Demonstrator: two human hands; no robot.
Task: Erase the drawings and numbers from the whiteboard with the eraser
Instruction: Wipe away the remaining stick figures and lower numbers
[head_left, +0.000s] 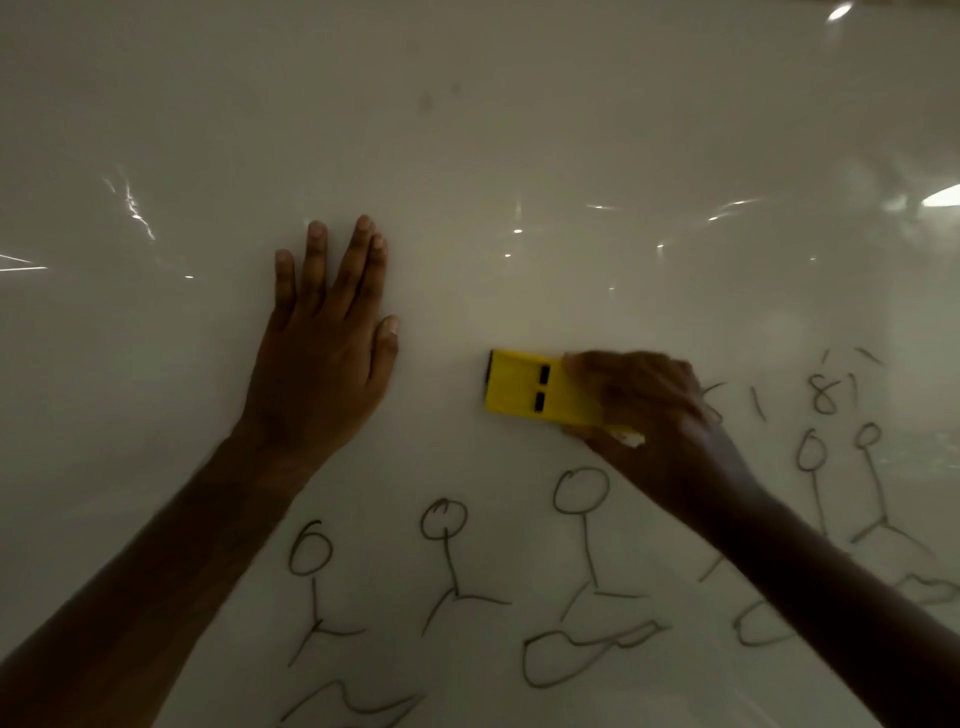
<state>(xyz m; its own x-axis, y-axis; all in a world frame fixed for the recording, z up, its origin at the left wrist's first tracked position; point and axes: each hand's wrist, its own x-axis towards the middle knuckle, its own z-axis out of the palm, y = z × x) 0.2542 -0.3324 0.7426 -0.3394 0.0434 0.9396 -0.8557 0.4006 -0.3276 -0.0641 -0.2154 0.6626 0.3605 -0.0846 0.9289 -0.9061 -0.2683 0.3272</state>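
The yellow eraser (530, 387) is being held flat against the whiteboard (519, 130), roughly mid-board and a bit right of centre, with its long side lying across. Two small black rectangular slots are showing on its yellow back, and a dark strip is visible along its left end. It's being gripped at its right end by the right hand (649, 410), fingers wrapped over the top edge and the thumb tucked under the bottom edge, so that hand is clenched around it. The hand is looking a bit blurred.

Just right of that hand, some numbers (823, 395) are being left on the board, an 8 being the clearest one, with a few loose strokes around it. Below the eraser a row of stick figures (582, 525) is being shown across the lower half of the board, each with a round head and thin line limbs, plus some squiggly outlines (582, 654) underneath. A couple of them are being partly covered by the right forearm.

Well to the left, the left hand (322, 353) is being pressed flat on a bare patch of the board, fingers stretched out and nothing held.

Light reflections (132, 205) are being caught on the glossy upper surface.
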